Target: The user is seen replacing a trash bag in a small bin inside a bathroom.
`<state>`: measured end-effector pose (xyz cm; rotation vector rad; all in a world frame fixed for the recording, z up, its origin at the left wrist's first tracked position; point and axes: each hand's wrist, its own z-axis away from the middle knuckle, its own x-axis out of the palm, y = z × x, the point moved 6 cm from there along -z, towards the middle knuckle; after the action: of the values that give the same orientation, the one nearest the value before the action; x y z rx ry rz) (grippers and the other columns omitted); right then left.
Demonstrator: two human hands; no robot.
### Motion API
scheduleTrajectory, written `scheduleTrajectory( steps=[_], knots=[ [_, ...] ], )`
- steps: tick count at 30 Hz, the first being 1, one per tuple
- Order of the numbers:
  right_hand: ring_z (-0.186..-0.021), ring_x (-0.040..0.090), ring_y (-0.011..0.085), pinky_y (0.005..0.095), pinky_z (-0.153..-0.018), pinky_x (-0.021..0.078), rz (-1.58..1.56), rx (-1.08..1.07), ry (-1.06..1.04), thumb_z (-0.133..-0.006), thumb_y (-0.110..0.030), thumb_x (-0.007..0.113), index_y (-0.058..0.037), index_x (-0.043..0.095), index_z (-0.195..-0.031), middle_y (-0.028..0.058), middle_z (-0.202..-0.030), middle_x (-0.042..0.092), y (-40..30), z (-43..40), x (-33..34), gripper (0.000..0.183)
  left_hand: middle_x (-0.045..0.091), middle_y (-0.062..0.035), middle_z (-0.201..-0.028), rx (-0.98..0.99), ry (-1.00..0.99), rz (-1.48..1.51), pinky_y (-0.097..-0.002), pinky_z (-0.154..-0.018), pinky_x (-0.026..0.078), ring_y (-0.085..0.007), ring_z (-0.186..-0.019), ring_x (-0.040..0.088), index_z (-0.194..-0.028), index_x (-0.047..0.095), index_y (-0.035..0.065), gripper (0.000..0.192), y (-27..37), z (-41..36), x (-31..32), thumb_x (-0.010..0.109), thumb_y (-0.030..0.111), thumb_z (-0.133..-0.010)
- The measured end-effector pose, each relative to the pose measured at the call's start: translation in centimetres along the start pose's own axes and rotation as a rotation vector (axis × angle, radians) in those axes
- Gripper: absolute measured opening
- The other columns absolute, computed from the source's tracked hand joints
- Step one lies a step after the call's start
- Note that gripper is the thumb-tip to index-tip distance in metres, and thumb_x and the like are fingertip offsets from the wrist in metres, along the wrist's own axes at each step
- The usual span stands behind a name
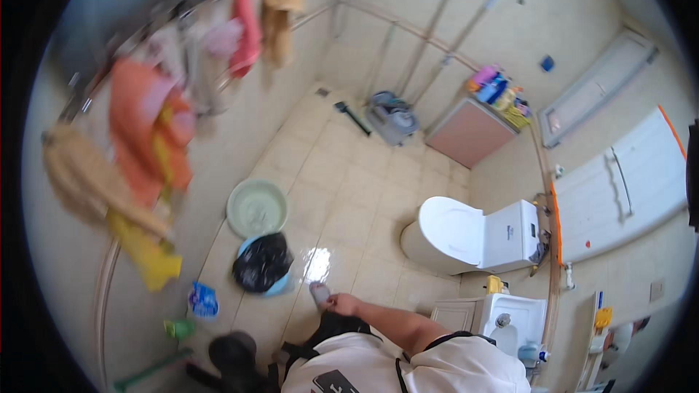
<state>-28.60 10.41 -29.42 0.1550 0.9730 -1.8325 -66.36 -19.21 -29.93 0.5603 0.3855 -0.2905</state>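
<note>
My right hand (343,304) hangs low in front of my dark trousers, its fingers curled. Whether anything is between the fingers is too small to tell. Just beyond it, a grey shoe or slipper (318,292) on my foot stands on the tiled floor (338,213). My left hand is out of view. Ahead and to the left lies a black plastic bag (264,263) over a light blue tub or bin (281,285). Touching its far side is a pale green basin (257,208), seemingly with water in it. A blurred dark object (232,353) is at the lower left.
To the right stand a white toilet (450,232), lid down, and a washbasin (516,305). Mops with a grey bucket (392,118) and a pink-fronted cabinet (472,132) line the far wall. Towels (147,125) hang at left above a blue packet (203,301). Wet-looking glare (317,265) marks the floor.
</note>
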Motion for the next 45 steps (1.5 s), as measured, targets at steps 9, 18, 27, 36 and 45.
scheduleTrajectory(
  steps=[9, 18, 27, 36, 45],
  knots=[
    [-0.094, 0.057, 0.0329, 0.0388, -0.082, 0.0453, -0.345, 0.535, 0.575, -0.067, -0.028, 0.059, -0.002, 0.062, -0.097, 0.0194, -0.099, 0.06, 26.0, 10.3, -18.0, 0.04, 0.058, -0.0079, -0.085, 0.217, -0.181, -0.141, -0.0338, -0.062, 0.045, -0.0207, -0.073, 0.055, -0.088, 0.061, 0.0048, 0.022, 24.5, -10.1, 4.0, 0.057, 0.025, -0.08],
    [-0.067, 0.062, 0.0244, 0.0331, -0.067, 0.0492, -0.568, 0.787, 0.793, -0.068, -0.026, 0.065, 0.0001, 0.06, -0.1, 0.0158, -0.073, 0.064, 35.9, 17.8, -16.2, 0.041, 0.055, -0.0039, -0.062, 0.423, -0.218, -0.053, -0.0252, -0.051, 0.044, -0.0115, -0.052, 0.051, -0.073, 0.057, 0.0031, 0.022, 46.8, -20.6, 9.3, 0.07, 0.019, -0.067],
    [-0.071, 0.063, 0.0212, 0.032, -0.069, 0.0485, -0.586, 0.562, 0.606, -0.07, -0.034, 0.063, -0.0009, 0.059, -0.102, 0.0121, -0.074, 0.065, 30.1, 15.1, -14.0, 0.046, 0.06, -0.0059, -0.084, 0.253, -0.67, -0.427, -0.032, -0.068, 0.043, -0.018, -0.076, 0.053, -0.093, 0.062, 0.0008, 0.029, 54.4, -21.7, 17.4, 0.055, 0.027, -0.085],
    [-0.095, 0.058, 0.0286, 0.0345, -0.082, 0.0456, -0.982, 0.976, 0.769, -0.07, -0.04, 0.061, -0.0027, 0.062, -0.1, 0.0149, -0.1, 0.062, 36.8, 15.5, -19.0, 0.047, 0.058, -0.0119, -0.084, 0.785, -0.528, -0.977, -0.0329, -0.065, 0.048, -0.0207, -0.071, 0.056, -0.096, 0.054, -0.0006, 0.031, 84.3, -30.1, 29.4, 0.063, 0.019, -0.074],
    [-0.066, 0.061, 0.0177, 0.0315, -0.061, 0.0488, -1.474, 0.985, 1.016, -0.077, -0.014, 0.059, 0.0033, 0.058, -0.099, 0.0126, -0.082, 0.064, 40.5, 9.3, -22.2, 0.028, 0.059, -0.0072, -0.068, 1.276, -0.735, -1.01, -0.0309, -0.061, 0.049, -0.0193, -0.061, 0.057, -0.082, 0.061, 0.0046, 0.038, 110.1, -18.2, 55.0, 0.079, 0.027, -0.057]
  ],
)
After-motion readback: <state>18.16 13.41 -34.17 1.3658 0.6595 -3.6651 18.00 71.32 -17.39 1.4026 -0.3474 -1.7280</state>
